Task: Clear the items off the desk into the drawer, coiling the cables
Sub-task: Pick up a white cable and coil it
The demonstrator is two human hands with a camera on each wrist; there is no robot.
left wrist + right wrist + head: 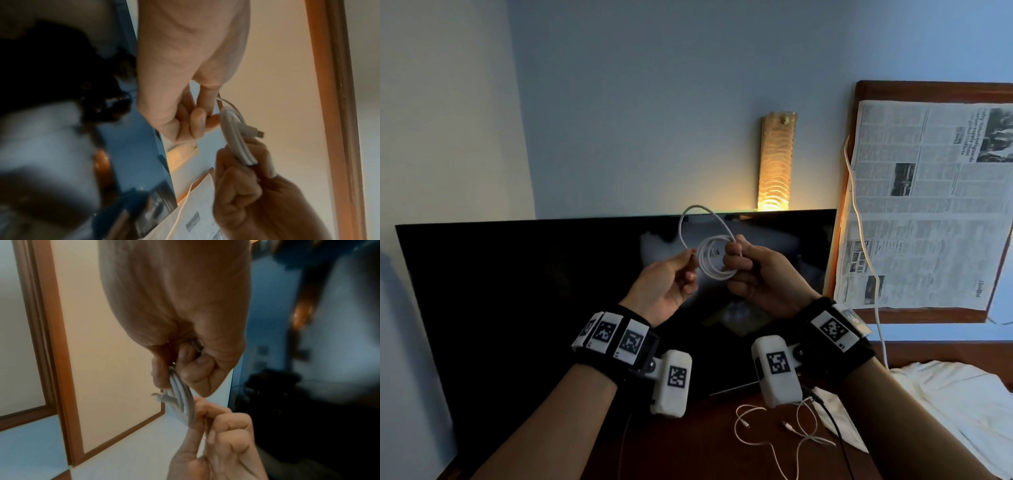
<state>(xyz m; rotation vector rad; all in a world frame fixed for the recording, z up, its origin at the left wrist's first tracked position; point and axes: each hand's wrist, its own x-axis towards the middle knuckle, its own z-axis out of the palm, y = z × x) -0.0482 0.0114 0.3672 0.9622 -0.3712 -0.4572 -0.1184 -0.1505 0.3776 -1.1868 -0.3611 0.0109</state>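
Your fingers on the left hand [667,284] are curled, with thumb and forefinger pinching a strand of the white cable [714,253] where the big loose loop comes down to them; the left wrist view shows the other fingertips [198,116] folded into the palm, just beside the bundle. That cable is up in the air between your hands, in front of the dark screen [517,291] and well above the wooden desk [705,452]. It is already wound into several tight turns, with one wider loop arching above them, and a plug end [256,132] sticks out of the bundle (best seen from the left wrist). Your right hand [763,277] is closed around the stacked turns, thumb on one side and curled fingers on the other; in the right wrist view the strands [180,395] run out from under that grip toward the left hand's fingertips. Down on the desk, below your right wrist, a thin white earphone lead [767,431] lies loose and uncoiled, next to a pale cloth [962,401]. Further right, a newspaper [928,205] covers a wood-framed panel, with another white cord [859,219] hanging down across its left edge.
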